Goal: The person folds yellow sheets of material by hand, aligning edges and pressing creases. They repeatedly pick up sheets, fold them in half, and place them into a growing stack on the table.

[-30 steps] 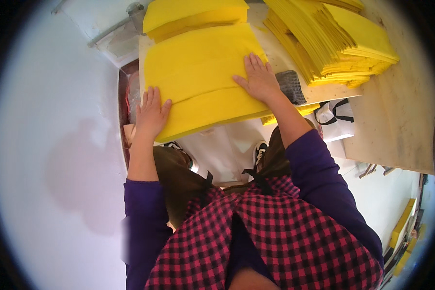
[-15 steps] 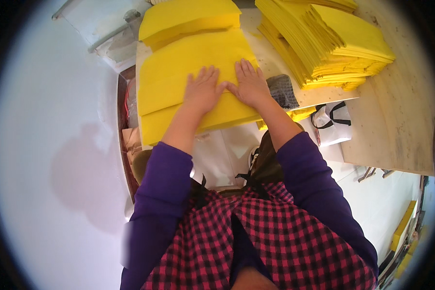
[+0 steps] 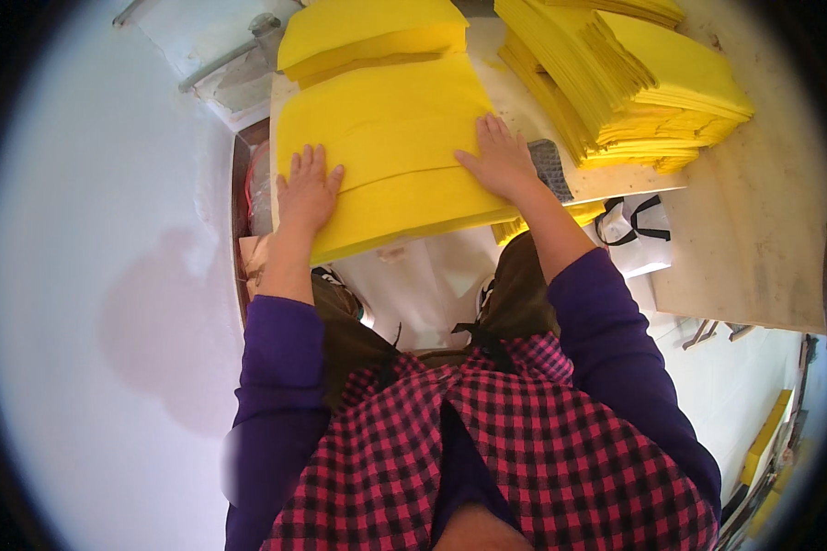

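Note:
A yellow fabric piece lies flat in front of me, with a fold line across its near part. My left hand rests on its left edge, fingers apart. On the right edge lies my right hand, thumb spread away from the fingers. Neither hand grips anything. Just beyond the piece sits a thick stack of yellow fabric. Partly behind my right hand is a dark grey textured pad.
Tall piles of folded yellow fabric stand on the wooden table at the right. A white bag with black handles is below the table edge. A wooden panel rises at the right, a white wall at the left.
My hands have moved apart from the middle of the fabric, the left one to the left edge and the right one to the right edge. The fabric has shifted slightly right.

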Motion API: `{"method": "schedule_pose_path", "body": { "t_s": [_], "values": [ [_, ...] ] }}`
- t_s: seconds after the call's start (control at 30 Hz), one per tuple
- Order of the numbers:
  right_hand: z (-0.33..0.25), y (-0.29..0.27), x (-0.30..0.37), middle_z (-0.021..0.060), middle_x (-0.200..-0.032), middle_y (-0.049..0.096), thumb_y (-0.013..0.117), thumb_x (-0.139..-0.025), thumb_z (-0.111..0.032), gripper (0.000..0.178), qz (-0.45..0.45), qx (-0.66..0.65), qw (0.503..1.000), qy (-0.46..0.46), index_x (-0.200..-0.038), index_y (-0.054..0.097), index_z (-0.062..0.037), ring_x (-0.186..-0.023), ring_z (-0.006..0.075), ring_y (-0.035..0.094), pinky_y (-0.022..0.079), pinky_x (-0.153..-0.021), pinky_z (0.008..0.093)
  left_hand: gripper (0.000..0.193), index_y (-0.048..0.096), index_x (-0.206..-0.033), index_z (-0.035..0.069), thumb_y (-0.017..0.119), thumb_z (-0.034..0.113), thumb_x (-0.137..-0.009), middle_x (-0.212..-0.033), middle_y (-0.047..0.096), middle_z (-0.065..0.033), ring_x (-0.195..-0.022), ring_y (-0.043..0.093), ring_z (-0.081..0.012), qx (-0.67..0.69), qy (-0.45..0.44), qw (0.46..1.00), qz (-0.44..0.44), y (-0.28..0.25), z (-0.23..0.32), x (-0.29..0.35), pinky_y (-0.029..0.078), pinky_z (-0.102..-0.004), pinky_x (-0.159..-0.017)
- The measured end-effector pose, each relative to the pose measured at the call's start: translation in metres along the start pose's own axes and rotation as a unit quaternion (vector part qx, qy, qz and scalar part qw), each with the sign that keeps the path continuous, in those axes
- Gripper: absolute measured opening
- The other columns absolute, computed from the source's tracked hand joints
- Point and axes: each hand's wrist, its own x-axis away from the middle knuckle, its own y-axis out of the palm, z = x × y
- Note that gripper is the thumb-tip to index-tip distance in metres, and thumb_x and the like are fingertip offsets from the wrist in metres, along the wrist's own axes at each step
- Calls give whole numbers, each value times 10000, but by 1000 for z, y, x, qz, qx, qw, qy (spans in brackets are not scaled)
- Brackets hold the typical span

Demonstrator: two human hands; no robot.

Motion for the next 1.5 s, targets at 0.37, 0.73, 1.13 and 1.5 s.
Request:
{"method": "schedule_pose_path", "body": {
  "t_s": [0.37,0.73,1.13,1.5],
  "values": [
    [26,-37,44,169,-1273,514,598,-876,-286,557,96,-300,949,4,-1319,412,-4,-1190,284,487,404,-989,394,391,481,-1291,61,513,92,-903,-1305,492,-167,-1229,461,-290,278,-47,953,114,-43,-57,40,409,-432,-972],
    [17,-12,47,284,-1156,490,492,-956,-154,332,-53,-856,478,193,-1159,427,100,-1079,355,551,489,-957,387,461,297,-1291,-136,466,103,-935,-1326,359,-292,-1245,403,-381,883,-261,390,-24,-46,-20,72,375,-448,-1049],
    [43,-14,16,240,-1139,536,485,-965,-199,361,-79,-854,487,163,-1193,452,79,-1084,346,549,489,-956,388,349,381,-1212,-92,486,63,-917,-1259,459,-224,-1184,462,-339,864,-269,424,15,-39,-54,38,381,-442,-1032],
    [51,-24,-25,99,-1083,593,558,-910,-112,284,-59,-695,701,147,-1159,521,19,-956,188,606,545,-760,257,422,442,-1223,-37,549,-53,-816,-1123,577,-150,-971,608,-231,688,-262,677,13,-39,-64,-8,497,-367,-846]
  ]
}}
